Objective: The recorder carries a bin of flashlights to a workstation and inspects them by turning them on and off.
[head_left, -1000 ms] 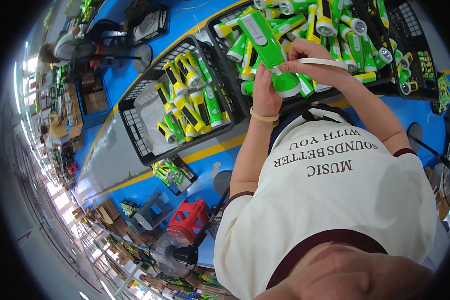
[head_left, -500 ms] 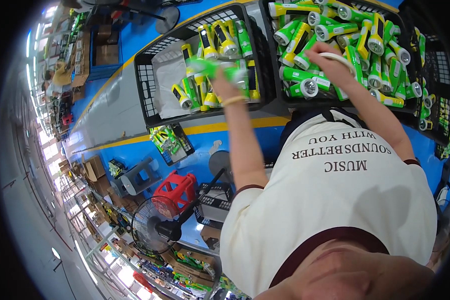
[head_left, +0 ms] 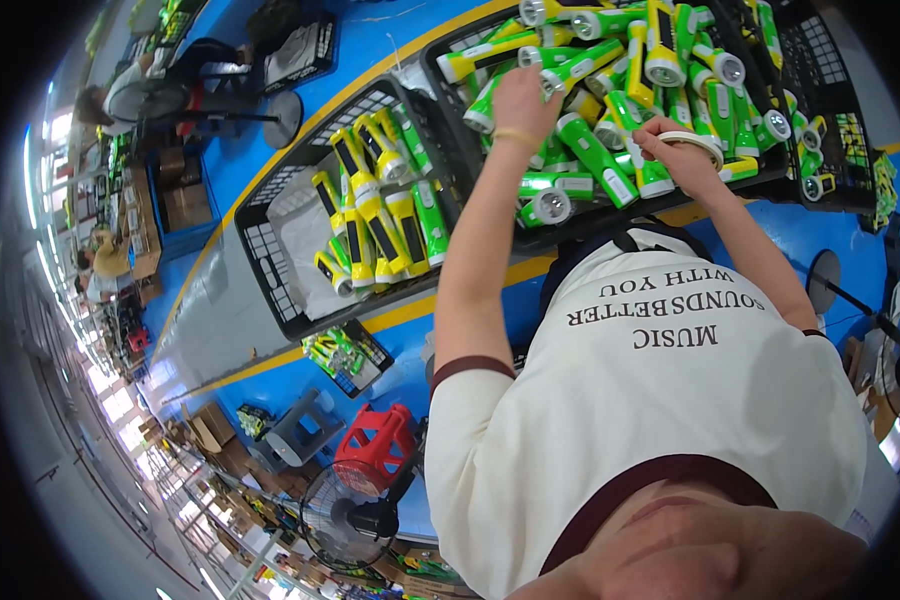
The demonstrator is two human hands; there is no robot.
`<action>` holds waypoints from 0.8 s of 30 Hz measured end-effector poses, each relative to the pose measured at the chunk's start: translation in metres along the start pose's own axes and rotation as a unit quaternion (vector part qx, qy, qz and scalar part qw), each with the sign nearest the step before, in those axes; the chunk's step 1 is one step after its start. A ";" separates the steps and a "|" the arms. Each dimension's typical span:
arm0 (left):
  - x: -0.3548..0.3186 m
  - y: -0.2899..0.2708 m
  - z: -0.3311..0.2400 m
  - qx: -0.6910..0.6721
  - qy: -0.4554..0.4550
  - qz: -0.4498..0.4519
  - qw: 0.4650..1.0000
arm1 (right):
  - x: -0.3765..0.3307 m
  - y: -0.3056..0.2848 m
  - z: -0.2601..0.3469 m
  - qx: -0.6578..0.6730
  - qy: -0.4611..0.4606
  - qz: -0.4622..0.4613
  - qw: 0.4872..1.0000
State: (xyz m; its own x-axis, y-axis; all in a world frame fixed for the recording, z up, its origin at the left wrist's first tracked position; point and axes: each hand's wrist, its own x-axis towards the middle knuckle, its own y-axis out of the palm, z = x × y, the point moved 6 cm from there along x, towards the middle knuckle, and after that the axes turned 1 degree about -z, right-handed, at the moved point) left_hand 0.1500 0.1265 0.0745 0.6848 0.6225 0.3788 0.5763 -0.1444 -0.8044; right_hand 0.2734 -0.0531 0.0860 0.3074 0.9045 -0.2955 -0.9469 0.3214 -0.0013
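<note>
Both hands reach into the heap of green and yellow flashlights that fills the black crate on the blue table. Left hand, a yellow band at its wrist, lies palm-down on the pile with its fingers curled among the green bodies — whether it has closed on one of them cannot be told from this angle. Right hand is closed around a white roll of tape, held just above a green flashlight at the near edge of the crate. Beside this crate, to the person's left, stands a second black crate, lined with a pale sheet and holding a small row of flashlights laid side by side, mostly yellow with a few green. Below the table's yellow-striped edge sit a small basket of green parts, a red stool and a floor fan — well apart from both hands. Another person sits farther off along the aisle.
</note>
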 end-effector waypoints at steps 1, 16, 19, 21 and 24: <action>0.014 0.029 -0.011 0.064 -0.010 0.056 0.996 | -0.003 -0.003 0.006 -0.007 -0.004 -0.008 1.000; -0.053 0.032 -0.118 -0.828 -0.319 0.106 0.448 | -0.014 -0.017 0.048 0.293 -0.019 0.186 0.938; -0.058 0.009 -0.117 -0.767 -0.238 0.096 0.589 | -0.011 -0.009 0.063 0.282 -0.031 0.183 0.941; -0.059 -0.020 -0.108 -0.656 -0.272 0.127 0.692 | -0.015 0.001 0.066 0.272 -0.022 0.191 0.943; -0.059 -0.052 -0.113 -0.711 -0.225 0.062 0.663 | -0.018 0.016 0.073 0.215 -0.013 0.214 0.953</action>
State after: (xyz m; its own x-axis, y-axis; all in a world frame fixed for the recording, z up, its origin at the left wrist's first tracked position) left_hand 0.1303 0.0104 0.1458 0.7486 0.6579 -0.0819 0.5842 -0.5963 0.5506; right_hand 0.2596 -0.0439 0.1612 -0.0901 0.9835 -0.1569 -0.8616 0.0020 0.5077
